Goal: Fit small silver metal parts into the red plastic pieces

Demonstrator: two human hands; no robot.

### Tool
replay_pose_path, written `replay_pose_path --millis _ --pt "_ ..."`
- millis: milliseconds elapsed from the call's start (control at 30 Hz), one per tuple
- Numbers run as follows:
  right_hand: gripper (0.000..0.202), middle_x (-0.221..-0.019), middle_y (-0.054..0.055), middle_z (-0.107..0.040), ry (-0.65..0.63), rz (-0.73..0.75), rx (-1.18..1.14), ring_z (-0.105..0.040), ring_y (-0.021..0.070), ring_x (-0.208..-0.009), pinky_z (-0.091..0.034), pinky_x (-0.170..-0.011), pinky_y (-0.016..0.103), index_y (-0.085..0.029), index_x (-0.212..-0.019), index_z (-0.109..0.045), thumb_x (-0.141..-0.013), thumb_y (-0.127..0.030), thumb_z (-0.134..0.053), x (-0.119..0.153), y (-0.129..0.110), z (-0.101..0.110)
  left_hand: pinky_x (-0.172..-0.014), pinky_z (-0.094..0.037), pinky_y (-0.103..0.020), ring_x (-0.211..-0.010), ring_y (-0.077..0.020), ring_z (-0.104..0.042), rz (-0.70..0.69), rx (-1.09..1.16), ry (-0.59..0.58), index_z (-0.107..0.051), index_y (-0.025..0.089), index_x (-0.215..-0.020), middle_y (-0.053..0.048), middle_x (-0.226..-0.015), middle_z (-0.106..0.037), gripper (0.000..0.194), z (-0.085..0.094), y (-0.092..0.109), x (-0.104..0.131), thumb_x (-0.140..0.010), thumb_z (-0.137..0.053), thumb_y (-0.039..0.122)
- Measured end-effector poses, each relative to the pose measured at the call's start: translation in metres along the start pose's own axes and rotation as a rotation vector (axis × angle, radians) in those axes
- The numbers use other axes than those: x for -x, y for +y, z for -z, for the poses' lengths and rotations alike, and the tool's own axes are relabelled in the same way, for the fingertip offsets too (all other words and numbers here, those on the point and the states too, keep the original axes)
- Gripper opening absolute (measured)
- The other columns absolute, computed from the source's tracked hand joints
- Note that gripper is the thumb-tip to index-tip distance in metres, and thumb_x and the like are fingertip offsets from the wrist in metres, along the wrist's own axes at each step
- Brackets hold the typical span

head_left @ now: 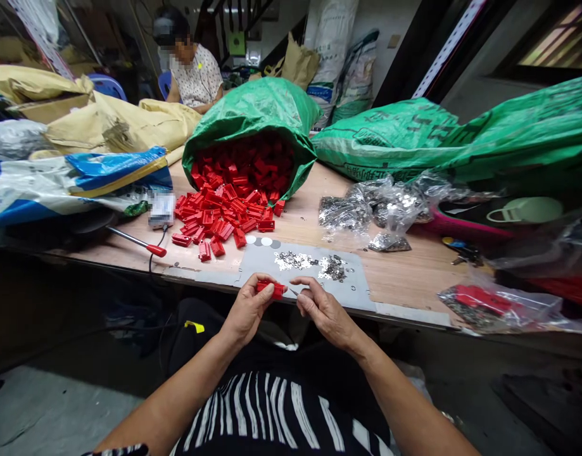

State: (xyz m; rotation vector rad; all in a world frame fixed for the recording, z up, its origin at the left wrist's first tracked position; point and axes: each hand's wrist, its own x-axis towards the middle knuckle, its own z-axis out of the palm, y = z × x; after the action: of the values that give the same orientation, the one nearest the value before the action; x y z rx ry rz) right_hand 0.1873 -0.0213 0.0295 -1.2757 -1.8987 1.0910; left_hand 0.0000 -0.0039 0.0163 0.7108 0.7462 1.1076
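Observation:
My left hand [247,308] grips a small red plastic part [272,289] at the near edge of the wooden table [414,272]. My right hand [322,306] pinches a tiny metal piece [294,292] against the part's right end. Just beyond my hands lie two small heaps of silvery metal pieces [314,263] on a grey sheet [257,261]. Further back a pile of red plastic parts [219,215] spills out of an open green sack [257,114].
A red-handled tool [139,242] lies left of the pile. Clear bags of metal pieces [376,209] sit to the right, and a bag with red parts [490,304] at the right edge. Sacks crowd the back. Another person [190,63] sits behind.

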Motion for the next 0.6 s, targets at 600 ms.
replay_pose_path --millis 600 --pt "0.036 -0.08 0.002 -0.067 -0.026 0.07 0.098 -0.063 0.017 -0.071 -0.048 -0.07 0.027 -0.022 -0.129 -0.051 -0.098 -0.036 -0.041 0.003 -0.009 -0.002 -0.098 -0.048 -0.04 -0.082 -0.0201 -0.072 0.356 0.482 0.102 -0.066 0.009 -0.086 -0.01 -0.085 -0.074 0.013 -0.011 -0.002 0.013 -0.089 -0.056 0.017"
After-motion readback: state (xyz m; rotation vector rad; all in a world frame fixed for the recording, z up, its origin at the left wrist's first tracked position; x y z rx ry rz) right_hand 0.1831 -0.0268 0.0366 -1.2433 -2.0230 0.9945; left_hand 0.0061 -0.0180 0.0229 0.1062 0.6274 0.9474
